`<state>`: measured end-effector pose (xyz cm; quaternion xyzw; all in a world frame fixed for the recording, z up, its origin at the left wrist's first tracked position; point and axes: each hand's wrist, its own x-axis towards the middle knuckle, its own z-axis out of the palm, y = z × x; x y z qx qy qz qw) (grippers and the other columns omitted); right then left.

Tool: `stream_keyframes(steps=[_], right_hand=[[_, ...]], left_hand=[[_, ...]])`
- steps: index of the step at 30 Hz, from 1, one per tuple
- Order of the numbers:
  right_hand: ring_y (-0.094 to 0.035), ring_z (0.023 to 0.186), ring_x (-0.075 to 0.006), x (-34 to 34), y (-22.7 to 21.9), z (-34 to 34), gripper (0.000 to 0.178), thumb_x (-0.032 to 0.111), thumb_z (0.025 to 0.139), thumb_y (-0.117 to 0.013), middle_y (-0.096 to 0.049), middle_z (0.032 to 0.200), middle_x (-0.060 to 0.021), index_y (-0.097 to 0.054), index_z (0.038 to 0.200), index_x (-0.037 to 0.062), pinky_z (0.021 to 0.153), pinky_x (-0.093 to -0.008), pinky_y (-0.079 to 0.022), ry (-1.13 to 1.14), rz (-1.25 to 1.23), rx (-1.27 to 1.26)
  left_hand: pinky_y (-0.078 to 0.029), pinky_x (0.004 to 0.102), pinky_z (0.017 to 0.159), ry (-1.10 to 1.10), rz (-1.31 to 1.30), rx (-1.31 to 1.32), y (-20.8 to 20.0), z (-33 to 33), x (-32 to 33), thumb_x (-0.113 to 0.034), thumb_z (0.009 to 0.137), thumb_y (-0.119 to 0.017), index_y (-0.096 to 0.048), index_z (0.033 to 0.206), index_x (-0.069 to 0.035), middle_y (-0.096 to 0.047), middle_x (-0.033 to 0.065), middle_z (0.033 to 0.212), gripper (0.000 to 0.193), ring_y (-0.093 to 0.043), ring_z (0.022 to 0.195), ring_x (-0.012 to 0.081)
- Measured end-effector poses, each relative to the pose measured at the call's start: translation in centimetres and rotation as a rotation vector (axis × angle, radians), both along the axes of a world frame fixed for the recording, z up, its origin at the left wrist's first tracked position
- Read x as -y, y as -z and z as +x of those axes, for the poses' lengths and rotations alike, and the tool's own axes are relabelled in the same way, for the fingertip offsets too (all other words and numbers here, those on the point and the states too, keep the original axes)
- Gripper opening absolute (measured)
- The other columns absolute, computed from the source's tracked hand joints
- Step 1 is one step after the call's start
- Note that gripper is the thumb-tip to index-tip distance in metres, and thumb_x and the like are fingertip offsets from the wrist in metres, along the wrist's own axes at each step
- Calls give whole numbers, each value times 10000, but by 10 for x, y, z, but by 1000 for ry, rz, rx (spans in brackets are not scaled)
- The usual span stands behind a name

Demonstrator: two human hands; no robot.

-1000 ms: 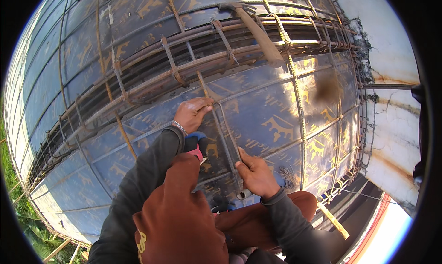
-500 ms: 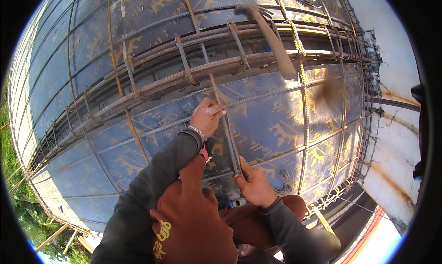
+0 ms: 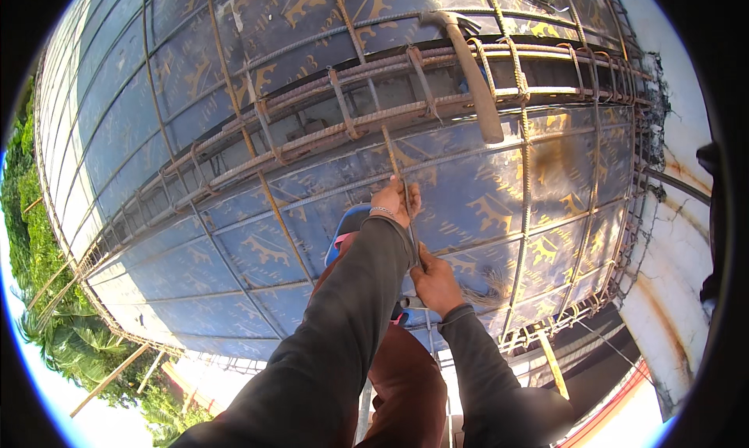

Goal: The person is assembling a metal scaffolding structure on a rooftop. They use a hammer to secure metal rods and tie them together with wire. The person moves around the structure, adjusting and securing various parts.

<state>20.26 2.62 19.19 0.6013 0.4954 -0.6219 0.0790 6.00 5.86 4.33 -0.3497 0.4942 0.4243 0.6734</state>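
Note:
A ribbed steel reinforcing bar (image 3: 391, 150) slants across the blue panel sheeting (image 3: 468, 190), its upper end just below the beam cage. My left hand (image 3: 399, 200), with a chain bracelet at the wrist, is closed round this bar near its middle. Lower down, my right hand (image 3: 437, 284) grips the same bar, thumb pointing up along it. My left forearm hides part of the bar's lower length. Above and to the right, a claw hammer (image 3: 477, 97) with a wooden handle hangs by its head from the bars.
A beam cage (image 3: 343, 124) of thick bars and stirrups crosses the sheeting. Other reinforcing bars (image 3: 524, 175) form a grid over it. Bundled thin wire (image 3: 491, 286) lies right of my right hand. A cracked white wall (image 3: 675, 237) stands at right; greenery (image 3: 86, 339) shows at lower left.
The view has shifted, with my body leaning forward and my knees lower in the picture. My hands are closer together on the bar. A blue-edged shoe now shows beside my left forearm.

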Motion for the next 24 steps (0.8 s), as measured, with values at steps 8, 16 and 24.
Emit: stream_keyframes(steps=[8, 16, 24], right_hand=[[-618, 699, -233, -62, -16, 15, 635, 260, 845, -639, -627, 760, -159, -459, 1375, -39, 671, -323, -496, -63, -303, 21], [-606, 793, -260, -53, -80, 19, 900, 385, 601, -896, -534, 982, -163, -529, 1263, -101, 659, -347, -540, -501, 315, -45], [-608, 797, -266, -19, -78, 16, 663, 107, 632, -828, -541, 1001, -166, -568, 1210, -89, 667, -357, -531, -550, 435, 116]], left_hand=[[-418, 239, 518, -456, 64, 143, 17, 25, 8, -448, 960, -560, -590, 953, -65, -524, -12, 754, 385, -474, 589, 107], [-396, 248, 494, -442, 21, 106, 10, 33, 1, -432, 941, -601, -589, 951, -79, -515, -21, 742, 354, -458, 599, 95], [-380, 276, 501, -325, -33, 85, 0, 26, -3, -404, 946, -615, -583, 898, -95, -522, -6, 742, 315, -472, 601, 128]])
